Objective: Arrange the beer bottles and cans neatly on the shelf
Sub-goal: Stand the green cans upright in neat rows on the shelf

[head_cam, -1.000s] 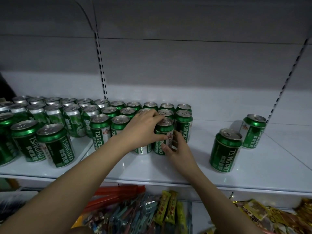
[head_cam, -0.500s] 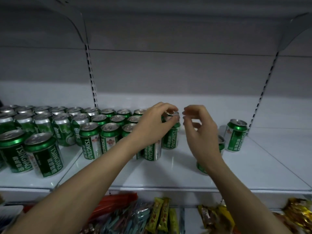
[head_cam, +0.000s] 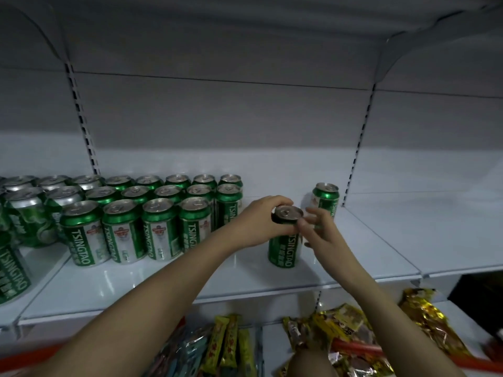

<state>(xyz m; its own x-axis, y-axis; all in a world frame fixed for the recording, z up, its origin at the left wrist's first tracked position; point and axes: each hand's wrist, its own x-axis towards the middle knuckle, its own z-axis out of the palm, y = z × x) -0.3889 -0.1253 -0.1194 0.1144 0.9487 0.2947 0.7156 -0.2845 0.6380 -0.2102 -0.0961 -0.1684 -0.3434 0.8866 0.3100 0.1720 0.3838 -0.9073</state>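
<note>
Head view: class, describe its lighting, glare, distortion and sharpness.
Head view: dim overall, the grey back panel darkest; the white metal shelf brighter, with soft glare spots; wide-angle bending curves the upper shelf brackets; the green Tsingtao can under both hands is fairly sharp, the snack packets below softer.

The cans (head_cam: 163,227) are coloured green with silver tops and white lettering; the shelf (head_cam: 163,278) is finished white, and yellow wrappers (head_cam: 340,327) are seen below.
</note>
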